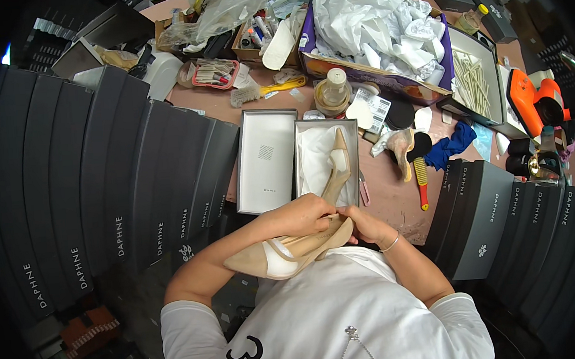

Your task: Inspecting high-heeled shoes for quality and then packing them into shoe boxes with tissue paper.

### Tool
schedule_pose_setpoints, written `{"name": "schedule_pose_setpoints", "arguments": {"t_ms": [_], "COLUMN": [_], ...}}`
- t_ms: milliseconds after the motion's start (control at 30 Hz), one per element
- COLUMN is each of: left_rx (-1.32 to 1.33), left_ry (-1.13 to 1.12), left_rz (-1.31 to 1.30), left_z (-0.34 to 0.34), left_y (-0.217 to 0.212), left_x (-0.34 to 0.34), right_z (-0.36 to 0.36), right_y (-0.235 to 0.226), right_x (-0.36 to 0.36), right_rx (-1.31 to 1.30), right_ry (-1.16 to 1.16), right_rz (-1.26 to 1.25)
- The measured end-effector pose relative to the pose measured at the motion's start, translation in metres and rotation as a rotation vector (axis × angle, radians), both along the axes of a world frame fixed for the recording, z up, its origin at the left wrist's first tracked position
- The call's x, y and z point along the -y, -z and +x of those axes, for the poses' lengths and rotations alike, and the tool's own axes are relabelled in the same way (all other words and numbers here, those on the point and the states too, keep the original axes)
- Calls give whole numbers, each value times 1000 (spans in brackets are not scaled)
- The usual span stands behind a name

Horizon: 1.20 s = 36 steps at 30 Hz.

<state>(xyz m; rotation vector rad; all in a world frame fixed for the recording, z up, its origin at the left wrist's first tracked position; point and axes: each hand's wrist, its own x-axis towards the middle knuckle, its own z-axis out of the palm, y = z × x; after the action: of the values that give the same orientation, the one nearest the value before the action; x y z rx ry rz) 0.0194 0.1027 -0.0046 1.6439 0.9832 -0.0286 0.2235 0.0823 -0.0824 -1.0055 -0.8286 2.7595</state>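
Note:
A beige pointed shoe (305, 247) with a pale side panel lies sideways against my shirt, its toe toward the left. The curled fingers of my left hand (313, 213) are at the upper edge of its heel end. My right hand (367, 226) closes on the heel end from the other side; some of its fingertips are hidden behind the shoe. Just beyond my hands, a matching beige shoe (338, 162) rests in an open grey shoebox (357, 124) on white tissue paper (313, 158). The box's lid (265, 124) lies beside it, inner side up.
Dark shoeboxes (128, 190) stand in rows at left, with more shoeboxes (480, 213) at right. Farther back are a purple-edged carton (377, 80) of crumpled paper, a glue jar (333, 96), a yellow-handled brush (268, 91), a red-and-yellow brush (422, 183) and an orange tool (525, 103).

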Motion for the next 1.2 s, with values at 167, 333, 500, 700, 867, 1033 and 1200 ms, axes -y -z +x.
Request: {"name": "schedule_pose_setpoints", "arguments": {"t_ms": [167, 333, 500, 700, 867, 1033, 1200], "left_rx": [84, 94, 129, 77, 60, 87, 126], "left_ry": [-45, -57, -78, -16, -29, -30, -44], "left_rz": [85, 102, 127, 77, 38, 40, 87], "left_z": [-3, -4, -6, -6, -4, -4, -5], "left_y": [17, 18, 22, 10, 12, 18, 21], "left_x": [8, 10, 14, 5, 5, 6, 10], "right_z": [-3, -2, -2, -4, -3, 0, 1], "right_y": [-3, -2, 0, -4, -2, 3, 7], "right_x": [2, -2, -2, -3, -2, -2, -2], "right_rx": [19, 40, 49, 28, -3, 13, 31], "right_ry": [59, -16, -33, -11, -4, -30, -53], "right_rz": [34, 98, 101, 54, 16, 13, 43]}}
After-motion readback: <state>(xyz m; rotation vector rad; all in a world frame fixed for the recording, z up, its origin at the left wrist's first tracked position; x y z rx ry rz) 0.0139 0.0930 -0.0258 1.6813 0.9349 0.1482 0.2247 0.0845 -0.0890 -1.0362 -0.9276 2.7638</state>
